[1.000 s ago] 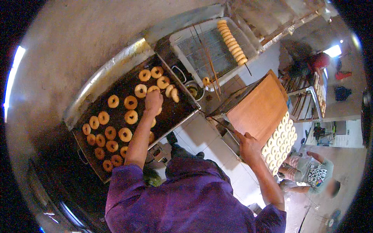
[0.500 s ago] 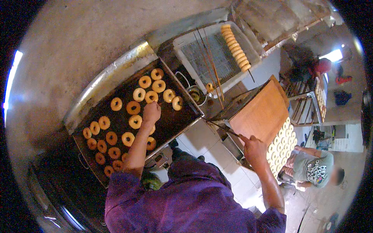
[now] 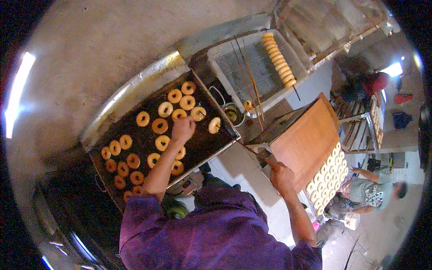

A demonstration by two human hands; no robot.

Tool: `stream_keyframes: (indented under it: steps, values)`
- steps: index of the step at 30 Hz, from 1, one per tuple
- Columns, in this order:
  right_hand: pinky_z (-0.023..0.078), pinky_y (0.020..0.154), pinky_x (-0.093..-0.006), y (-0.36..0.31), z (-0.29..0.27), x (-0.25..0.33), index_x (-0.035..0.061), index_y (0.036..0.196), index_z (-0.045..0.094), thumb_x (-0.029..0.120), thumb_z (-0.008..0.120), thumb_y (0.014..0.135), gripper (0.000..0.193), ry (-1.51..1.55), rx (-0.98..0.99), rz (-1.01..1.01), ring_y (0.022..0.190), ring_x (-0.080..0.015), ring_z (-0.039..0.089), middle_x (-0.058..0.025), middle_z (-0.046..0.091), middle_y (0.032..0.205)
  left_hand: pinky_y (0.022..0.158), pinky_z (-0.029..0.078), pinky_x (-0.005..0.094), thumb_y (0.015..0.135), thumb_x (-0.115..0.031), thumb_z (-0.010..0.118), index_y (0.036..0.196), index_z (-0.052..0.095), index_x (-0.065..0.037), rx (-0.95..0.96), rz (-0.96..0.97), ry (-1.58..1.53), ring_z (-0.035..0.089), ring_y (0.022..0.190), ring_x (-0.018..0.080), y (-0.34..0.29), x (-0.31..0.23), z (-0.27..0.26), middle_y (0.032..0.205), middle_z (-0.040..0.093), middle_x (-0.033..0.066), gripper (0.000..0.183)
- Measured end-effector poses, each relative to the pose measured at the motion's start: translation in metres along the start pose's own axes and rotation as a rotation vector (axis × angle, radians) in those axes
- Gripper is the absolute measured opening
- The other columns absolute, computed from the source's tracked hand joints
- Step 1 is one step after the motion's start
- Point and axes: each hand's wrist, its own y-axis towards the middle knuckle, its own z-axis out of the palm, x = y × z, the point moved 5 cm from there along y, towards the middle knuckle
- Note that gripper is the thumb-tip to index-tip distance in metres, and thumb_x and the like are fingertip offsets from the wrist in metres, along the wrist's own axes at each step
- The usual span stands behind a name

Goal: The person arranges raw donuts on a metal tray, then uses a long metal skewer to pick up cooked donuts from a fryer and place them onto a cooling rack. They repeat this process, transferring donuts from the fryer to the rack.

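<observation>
Over the wide dark frying pan (image 3: 234,133), my left hand (image 3: 183,129) is closed, fingers pinched together above the doughnuts. What it pinches is too small to tell. Ring doughnuts (image 3: 159,126), golden to browner, lie spread in the pan. Nearest the pan's right corner sits a pale doughnut (image 3: 215,125), tilted, with a dark thin tip beside it. To the right, my right hand (image 3: 282,177) is closed with its forefinger stretched along a thin stick, which is hard to make out against the dark edge between pan and board.
Behind stands a draining tray (image 3: 216,58) with a row of doughnuts (image 3: 279,59) on a rod and long sticks (image 3: 252,85). A brown board (image 3: 303,144) leans beside raw dough rings (image 3: 328,175). A co-worker (image 3: 366,191) is at the right, near a rack (image 3: 360,126).
The view has shifted slightly. My right hand has drawn a little left and nearer to me. The pale doughnut at the pan's right corner has moved slightly away from its neighbour.
</observation>
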Motion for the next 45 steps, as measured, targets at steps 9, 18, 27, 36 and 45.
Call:
stream_keyframes:
  steps: [9, 18, 27, 36, 45]
  values:
    - [0.056, 0.067, -0.0479, 0.006, 0.042, -0.033, 0.0239, 0.130, 0.072, 0.010, 0.062, 0.087, 0.046, -0.023, -0.042, -0.063, 0.071, -0.0346, 0.068, -0.0132, 0.068, 0.083, 0.078, 0.057, 0.0501, 0.090, -0.022, 0.069, 0.098, 0.071, -0.003, 0.119, -0.071, 0.146, 0.071, 0.087, 0.0401, 0.040, 0.105, -0.001, 0.094, 0.073, 0.0229, 0.021]
    - [0.057, 0.073, -0.0504, 0.006, 0.089, -0.002, 0.0310, 0.124, 0.075, 0.016, 0.060, 0.092, 0.039, 0.132, 0.032, 0.065, 0.078, -0.0385, 0.072, -0.0183, 0.074, 0.091, 0.079, 0.056, 0.0500, 0.091, -0.021, 0.068, 0.097, 0.073, -0.006, 0.079, 0.033, -0.155, 0.072, 0.088, 0.0375, 0.008, 0.103, -0.017, 0.093, 0.074, 0.0186, 0.018]
    - [0.058, 0.067, -0.0527, 0.036, 0.082, 0.029, 0.0309, 0.130, 0.070, 0.025, 0.063, 0.092, 0.039, 0.091, -0.051, -0.060, 0.077, -0.0391, 0.072, -0.0167, 0.074, 0.092, 0.079, 0.056, 0.0513, 0.091, -0.020, 0.066, 0.096, 0.068, -0.002, -0.019, -0.145, 0.058, 0.071, 0.088, 0.0404, 0.066, 0.131, -0.043, 0.090, 0.072, 0.0225, 0.018]
    - [0.058, 0.073, -0.0510, 0.092, 0.128, 0.045, 0.0326, 0.129, 0.072, 0.020, 0.059, 0.094, 0.039, 0.281, -0.059, -0.110, 0.083, -0.0416, 0.072, -0.0185, 0.074, 0.104, 0.073, 0.054, 0.0477, 0.088, -0.019, 0.070, 0.093, 0.070, -0.004, -0.065, 0.059, -0.054, 0.069, 0.077, 0.0377, 0.052, 0.134, -0.067, 0.083, 0.070, 0.0195, 0.015]
    - [0.060, 0.071, -0.0459, 0.130, 0.105, 0.055, 0.0284, 0.131, 0.071, 0.020, 0.063, 0.093, 0.040, 0.188, -0.051, -0.277, 0.084, -0.0373, 0.073, -0.0166, 0.075, 0.100, 0.080, 0.056, 0.0526, 0.092, -0.021, 0.062, 0.096, 0.075, -0.001, -0.117, -0.156, 0.305, 0.070, 0.085, 0.0430, 0.105, 0.209, -0.077, 0.091, 0.072, 0.0261, 0.024]
